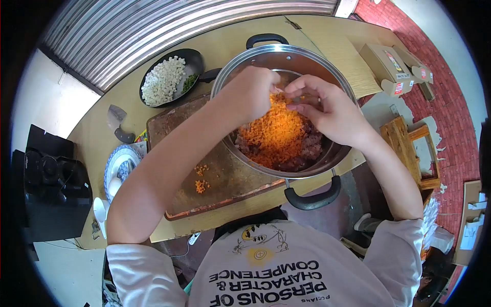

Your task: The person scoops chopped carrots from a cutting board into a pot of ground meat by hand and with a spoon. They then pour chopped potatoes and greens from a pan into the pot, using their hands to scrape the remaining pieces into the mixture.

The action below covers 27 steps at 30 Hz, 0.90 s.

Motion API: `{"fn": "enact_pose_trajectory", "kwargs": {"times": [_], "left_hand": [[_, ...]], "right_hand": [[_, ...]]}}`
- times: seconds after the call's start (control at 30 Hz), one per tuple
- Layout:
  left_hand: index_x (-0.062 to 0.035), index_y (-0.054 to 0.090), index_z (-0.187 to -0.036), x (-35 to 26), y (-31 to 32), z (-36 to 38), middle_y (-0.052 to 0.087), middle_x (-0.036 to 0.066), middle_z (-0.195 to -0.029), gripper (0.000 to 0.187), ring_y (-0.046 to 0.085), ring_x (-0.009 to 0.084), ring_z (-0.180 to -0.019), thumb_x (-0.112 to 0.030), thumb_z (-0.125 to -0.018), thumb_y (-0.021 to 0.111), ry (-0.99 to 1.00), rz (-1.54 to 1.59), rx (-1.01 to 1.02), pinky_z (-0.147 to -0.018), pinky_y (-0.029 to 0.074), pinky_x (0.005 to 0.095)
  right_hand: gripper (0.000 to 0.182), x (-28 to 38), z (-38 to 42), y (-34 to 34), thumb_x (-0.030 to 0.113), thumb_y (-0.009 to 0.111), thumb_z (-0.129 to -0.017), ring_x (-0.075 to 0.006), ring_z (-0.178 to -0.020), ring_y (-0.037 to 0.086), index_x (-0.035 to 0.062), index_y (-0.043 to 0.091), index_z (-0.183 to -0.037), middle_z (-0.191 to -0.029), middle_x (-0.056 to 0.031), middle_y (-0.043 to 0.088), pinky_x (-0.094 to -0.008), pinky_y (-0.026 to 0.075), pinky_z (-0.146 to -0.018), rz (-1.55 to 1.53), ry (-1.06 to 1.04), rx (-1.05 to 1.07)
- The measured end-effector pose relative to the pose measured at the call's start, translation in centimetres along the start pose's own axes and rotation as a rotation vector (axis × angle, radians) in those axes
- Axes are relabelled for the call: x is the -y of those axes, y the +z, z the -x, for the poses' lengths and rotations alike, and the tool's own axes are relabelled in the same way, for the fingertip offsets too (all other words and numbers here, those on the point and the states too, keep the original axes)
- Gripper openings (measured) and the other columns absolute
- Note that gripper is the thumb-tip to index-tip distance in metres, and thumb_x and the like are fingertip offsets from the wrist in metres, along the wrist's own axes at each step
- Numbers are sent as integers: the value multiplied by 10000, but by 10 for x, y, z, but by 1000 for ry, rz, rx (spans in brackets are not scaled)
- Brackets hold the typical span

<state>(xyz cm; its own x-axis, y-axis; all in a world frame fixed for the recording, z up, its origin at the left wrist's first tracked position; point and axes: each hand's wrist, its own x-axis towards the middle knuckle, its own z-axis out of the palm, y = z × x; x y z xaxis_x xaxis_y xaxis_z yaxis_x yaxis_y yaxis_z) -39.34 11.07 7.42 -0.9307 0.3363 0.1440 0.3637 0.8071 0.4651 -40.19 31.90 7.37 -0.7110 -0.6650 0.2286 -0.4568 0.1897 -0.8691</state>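
My left hand (254, 92) is closed over the far left part of a large steel pot (221, 97), its fingertips turned in and partly hidden; what they pinch, if anything, I cannot make out. Close by on the right, my right hand (330, 107) hangs over the pot with curved fingers apart and nothing visible between them. Below both hands, finely chopped orange carrot (276, 135) lies heaped in the pot. Pinkish ground meat (312, 145) shows around and under the heap.
The pot partly overlaps a worn wooden board (230, 176) with carrot bits (201, 186) on it. A black pan (197, 61) of white cubes and chopped greens stands at the back left. A cleaver (117, 123), a blue-white plate (108, 166) and an egg (114, 186) are left. Cardboard boxes (383, 64) stand right.
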Motion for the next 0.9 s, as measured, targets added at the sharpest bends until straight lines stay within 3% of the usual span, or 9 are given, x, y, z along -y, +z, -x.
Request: {"fn": "enact_pose_trajectory", "kwargs": {"times": [0.03, 0.13, 0.23, 0.37, 0.57, 0.63, 0.73, 0.77, 0.9], "left_hand": [[44, 655, -945, 7, 1, -3, 663, 194, -874, 185, 662, 331, -851, 49, -786, 561, -8, 50, -24, -757, 512, 410], [45, 650, -902, 24, 6, -4, 648, 180, -848, 201, 650, 337, -850, 104, -736, 554, -4, 12, -96, -746, 512, 399], [38, 656, -901, 32, 9, 0, 642, 169, -849, 224, 646, 339, -859, 118, -716, 557, 30, -115, -108, -759, 519, 397], [9, 656, -990, 38, 13, 13, 627, 177, -953, 299, 645, 343, -925, 113, -723, 567, 179, -268, -89, -799, 532, 412], [-7, 619, -1070, 15, 7, 37, 587, 181, -1077, 318, 629, 349, -1002, 69, -769, 552, 1, -392, 180, -865, 540, 409], [-4, 630, -1061, 19, 9, 39, 602, 167, -1089, 268, 634, 331, -1010, 26, -812, 539, 44, -408, 185, -851, 544, 403], [0, 648, -1033, 21, 8, 38, 632, 163, -1058, 217, 644, 318, -1000, -20, -859, 520, 143, -326, 118, -824, 547, 403], [1, 655, -1013, 21, 8, 36, 648, 173, -1015, 207, 649, 323, -982, -22, -863, 514, 201, -230, 48, -812, 545, 410], [-2, 635, -1085, 14, 2, 21, 628, 189, -1048, 342, 631, 362, -970, 42, -747, 602, 117, -190, 108, -854, 527, 416]], "right_hand": [[289, 8, -2, -3, -67, 609, -804, -257, -1027, 659, 9, 613, -1083, -1066, -171, 664, -374, 540, -839, 181, -1, 7], [271, 8, -18, -4, -37, 610, -832, -268, -1027, 652, 28, 620, -1095, -1069, -148, 651, -366, 518, -895, 512, 72, 269], [230, -6, -26, 4, 7, 647, -814, -316, -1009, 635, 50, 656, -1040, -1055, -134, 650, -399, 513, -874, 755, -25, 306], [194, -17, -26, 5, 44, 664, -808, -332, -989, 632, 62, 673, -1001, -1035, -102, 659, -433, 508, -866, 687, -195, 319], [245, 0, -23, -2, 29, 670, -752, -289, -946, 656, 126, 722, -971, -997, -88, 682, -421, 530, -811, 851, -140, 440], [222, 1, -24, 0, 16, 671, -755, -303, -959, 643, 85, 699, -964, -984, -79, 666, -406, 530, -808, 972, -179, 295], [191, 3, -22, 6, -13, 660, -739, -302, -936, 644, 71, 698, -905, -956, -83, 664, -413, 531, -781, 620, -303, 459], [184, 3, -21, 7, -29, 658, -699, -307, -918, 639, 51, 685, -863, -953, -98, 662, -415, 526, -780, 712, -333, 442], [215, 33, -17, 8, -10, 666, -628, -304, -807, 636, 30, 662, -840, -837, -95, 641, -416, 527, -698, 936, -483, 214]]}}
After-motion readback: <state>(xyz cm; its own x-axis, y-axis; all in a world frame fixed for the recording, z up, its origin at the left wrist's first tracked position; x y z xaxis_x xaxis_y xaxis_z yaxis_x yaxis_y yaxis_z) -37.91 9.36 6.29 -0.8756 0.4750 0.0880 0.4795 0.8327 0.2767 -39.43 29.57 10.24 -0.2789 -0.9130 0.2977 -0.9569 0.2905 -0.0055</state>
